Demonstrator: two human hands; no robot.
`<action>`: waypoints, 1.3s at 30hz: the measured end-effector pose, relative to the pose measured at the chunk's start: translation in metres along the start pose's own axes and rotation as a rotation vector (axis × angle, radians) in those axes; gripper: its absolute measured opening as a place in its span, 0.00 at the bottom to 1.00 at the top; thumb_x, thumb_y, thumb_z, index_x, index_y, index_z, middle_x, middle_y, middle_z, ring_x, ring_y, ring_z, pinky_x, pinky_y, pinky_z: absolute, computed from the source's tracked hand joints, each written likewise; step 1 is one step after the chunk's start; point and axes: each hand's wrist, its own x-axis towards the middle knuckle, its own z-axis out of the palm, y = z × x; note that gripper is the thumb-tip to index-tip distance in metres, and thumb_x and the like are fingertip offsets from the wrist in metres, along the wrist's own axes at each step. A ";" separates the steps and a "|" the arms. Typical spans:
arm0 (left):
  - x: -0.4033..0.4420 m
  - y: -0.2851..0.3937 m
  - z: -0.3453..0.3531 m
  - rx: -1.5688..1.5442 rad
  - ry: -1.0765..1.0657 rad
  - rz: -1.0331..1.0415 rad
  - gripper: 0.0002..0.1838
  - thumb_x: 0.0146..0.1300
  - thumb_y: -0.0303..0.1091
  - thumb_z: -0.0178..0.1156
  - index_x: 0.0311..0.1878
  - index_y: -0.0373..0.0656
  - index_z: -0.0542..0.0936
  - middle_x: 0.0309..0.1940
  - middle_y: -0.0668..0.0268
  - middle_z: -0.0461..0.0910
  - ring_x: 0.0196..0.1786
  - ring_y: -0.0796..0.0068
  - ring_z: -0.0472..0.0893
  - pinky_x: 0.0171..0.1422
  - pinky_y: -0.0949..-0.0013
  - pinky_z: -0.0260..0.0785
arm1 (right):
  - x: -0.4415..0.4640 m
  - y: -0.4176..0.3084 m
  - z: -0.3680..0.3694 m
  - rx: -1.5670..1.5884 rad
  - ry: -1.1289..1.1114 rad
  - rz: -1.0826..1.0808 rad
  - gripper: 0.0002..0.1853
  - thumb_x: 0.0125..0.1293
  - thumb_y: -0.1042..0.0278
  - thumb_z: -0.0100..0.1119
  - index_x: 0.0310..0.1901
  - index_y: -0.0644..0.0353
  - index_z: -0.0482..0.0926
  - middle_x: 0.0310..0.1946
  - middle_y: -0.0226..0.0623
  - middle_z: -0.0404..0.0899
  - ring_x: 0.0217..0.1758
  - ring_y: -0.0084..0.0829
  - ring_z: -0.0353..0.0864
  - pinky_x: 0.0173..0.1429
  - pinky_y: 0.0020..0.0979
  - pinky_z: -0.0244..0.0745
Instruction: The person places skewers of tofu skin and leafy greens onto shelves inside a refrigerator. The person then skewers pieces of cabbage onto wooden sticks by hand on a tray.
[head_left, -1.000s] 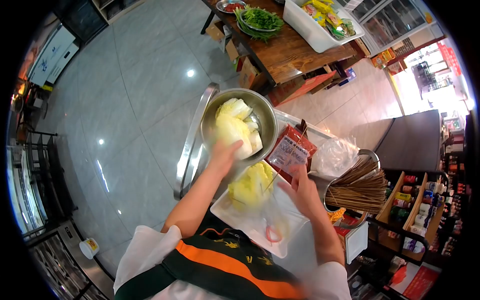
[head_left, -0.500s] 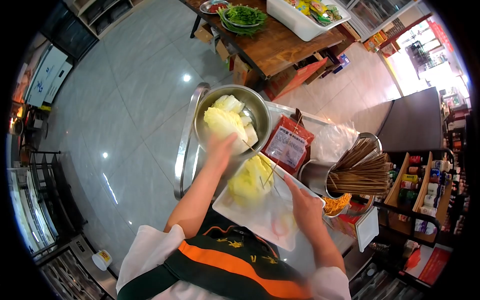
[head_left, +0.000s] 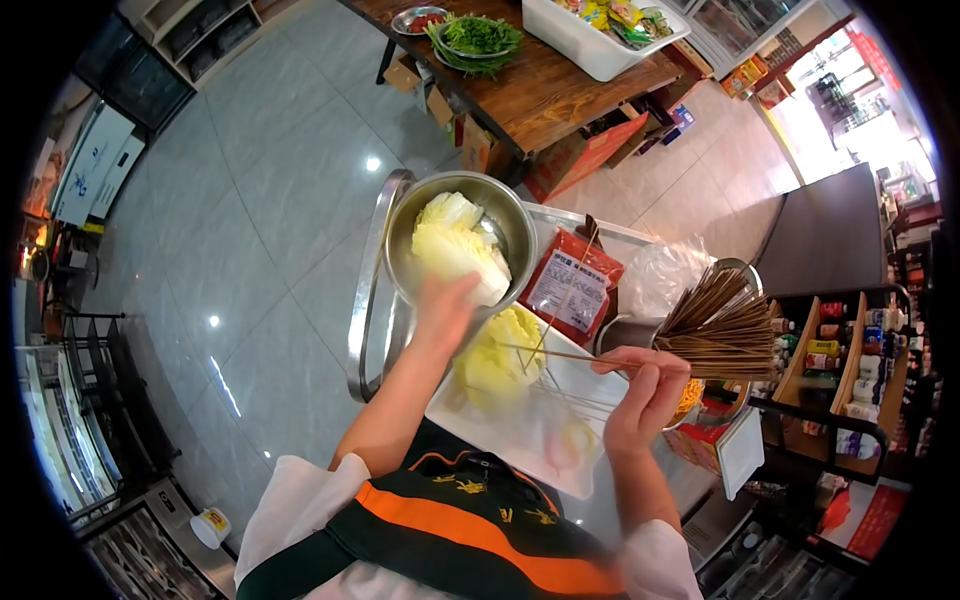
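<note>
My left hand (head_left: 446,305) is at the near rim of a steel bowl (head_left: 397,235), its slightly blurred fingers gripping a piece of pale yellow napa cabbage (head_left: 462,258). More cabbage pieces lie behind it in the bowl. My right hand (head_left: 645,395) pinches a thin wooden skewer (head_left: 570,353) between thumb and fingers. The skewer points left, its tip above the skewered napa cabbage (head_left: 490,370) in a white tray (head_left: 520,452). Several other skewers stick out from that cabbage. Close to my right hand, a steel container (head_left: 625,335) lies tilted, full of brown skewers (head_left: 725,335).
The bowl and tray are on a metal cart (head_left: 362,335). A red labelled packet (head_left: 572,285) and a clear plastic bag (head_left: 665,275) lie beyond the tray. Orange shreds (head_left: 690,398) sit right of my right hand. A wooden table (head_left: 560,110) holds greens (head_left: 480,38) and a white bin (head_left: 600,55).
My right hand has moved right and slightly back, and its skewer now lies more level, its tip away from the bowl. My left hand stays at the bowl, the cabbage piece shifted slightly.
</note>
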 end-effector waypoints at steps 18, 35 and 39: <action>-0.020 0.006 0.022 0.018 -0.069 -0.009 0.24 0.50 0.17 0.55 0.52 0.41 0.65 0.49 0.63 0.72 0.49 0.70 0.74 0.51 0.68 0.70 | -0.011 0.021 0.004 -0.324 -0.125 -0.352 0.07 0.63 0.81 0.40 0.41 0.67 0.57 0.35 0.61 0.73 0.36 0.41 0.79 0.43 0.36 0.76; -0.035 0.005 0.043 0.031 -0.101 0.054 0.18 0.53 0.17 0.52 0.49 0.32 0.66 0.44 0.59 0.71 0.46 0.68 0.74 0.48 0.65 0.71 | -0.027 0.036 0.010 -0.278 0.030 -0.299 0.08 0.58 0.83 0.47 0.41 0.67 0.65 0.34 0.52 0.76 0.33 0.35 0.80 0.39 0.30 0.75; -0.030 0.003 0.037 0.055 -0.060 0.085 0.17 0.52 0.20 0.55 0.47 0.32 0.68 0.43 0.60 0.72 0.44 0.70 0.74 0.46 0.67 0.70 | -0.037 0.034 0.010 -0.193 0.065 -0.016 0.09 0.60 0.81 0.46 0.43 0.68 0.66 0.34 0.48 0.77 0.34 0.30 0.79 0.39 0.27 0.74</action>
